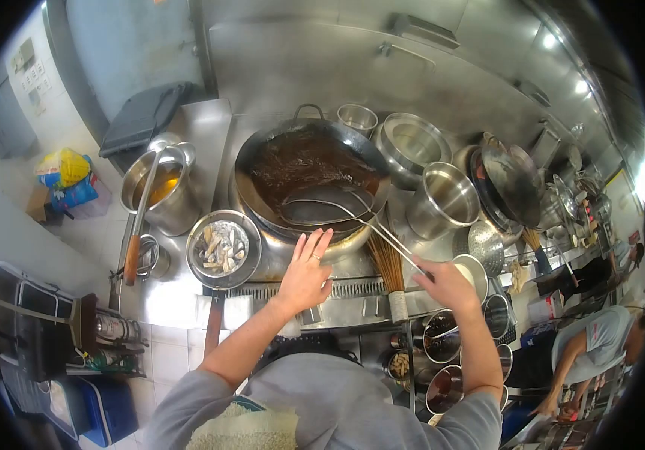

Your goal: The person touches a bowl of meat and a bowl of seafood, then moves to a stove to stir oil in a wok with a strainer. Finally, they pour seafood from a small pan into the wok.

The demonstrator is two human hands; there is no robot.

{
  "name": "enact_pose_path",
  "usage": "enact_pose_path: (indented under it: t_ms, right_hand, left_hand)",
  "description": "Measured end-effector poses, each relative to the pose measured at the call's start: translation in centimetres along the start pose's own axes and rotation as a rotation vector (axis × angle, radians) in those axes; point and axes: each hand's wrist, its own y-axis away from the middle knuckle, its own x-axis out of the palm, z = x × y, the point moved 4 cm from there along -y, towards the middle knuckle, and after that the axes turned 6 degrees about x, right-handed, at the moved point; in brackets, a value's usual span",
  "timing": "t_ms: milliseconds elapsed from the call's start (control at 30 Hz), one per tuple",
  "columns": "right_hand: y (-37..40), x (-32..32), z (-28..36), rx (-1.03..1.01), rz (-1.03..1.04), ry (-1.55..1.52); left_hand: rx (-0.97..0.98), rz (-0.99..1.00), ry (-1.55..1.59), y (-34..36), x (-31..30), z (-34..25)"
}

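A large wok holds dark brown liquid with a rippled surface. My right hand is closed on the long handle of a wire-mesh skimmer, whose round head lies at the wok's near side, over the liquid. My left hand holds nothing, its fingers apart and pointing at the wok's near rim. To its left, a round strainer holds pale, elongated food pieces. A bamboo brush stands between my hands, near the skimmer's handle.
At the left stands a metal pot of yellowish liquid with a wooden-handled ladle across it. Metal pots, a perforated ladle and stacked woks stand right. A co-worker is at the far right.
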Motion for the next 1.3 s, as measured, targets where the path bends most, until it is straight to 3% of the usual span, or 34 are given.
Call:
enact_pose_path:
  t_ms: [300, 433, 500, 533, 567, 600, 1033, 1300]
  right_hand:
    - [2.6, -4.8, -0.9, -0.073, -0.091, 0.160]
    - [2.5, -4.2, -1.0, -0.063, -0.145, 0.258]
    - [1.6, -2.9, -0.8, -0.003, -0.145, 0.321]
    - [1.0, -1.8, -1.5, -0.038, -0.213, 0.403]
    - [0.2, -1.0, -1.8, -0.026, -0.219, 0.382]
    - [-0.6, -0.2, -1.7, -0.015, -0.228, 0.361]
    - [-12.1, 8.8, 0.5, -0.087, -0.404, -0.031]
    - [-13.0, 9.1, 3.5, 0.005, -0.301, -0.094]
  left_hand:
    - [-0.021, -0.076, 0.013, -0.1, 0.8, 0.1]
    - [-0.117, -0.155, 0.068, -2.5, -0.1, 1.3]
    - [-0.102, -0.293, 0.049, -4.2, -0.4, 2.9]
    - [-0.090, -0.229, 0.005, -4.5, 0.6, 4.0]
    - [-0.074, -0.167, -0.041, -4.4, 1.5, 4.7]
    - [-0.033, -0.315, -0.068, -4.4, 1.1, 4.2]
    - [-0.099, -0.189, -0.066, -4.7, 1.2, 4.2]
    - [-0.100, -0.232, -0.123, -4.5, 1.8, 4.2]
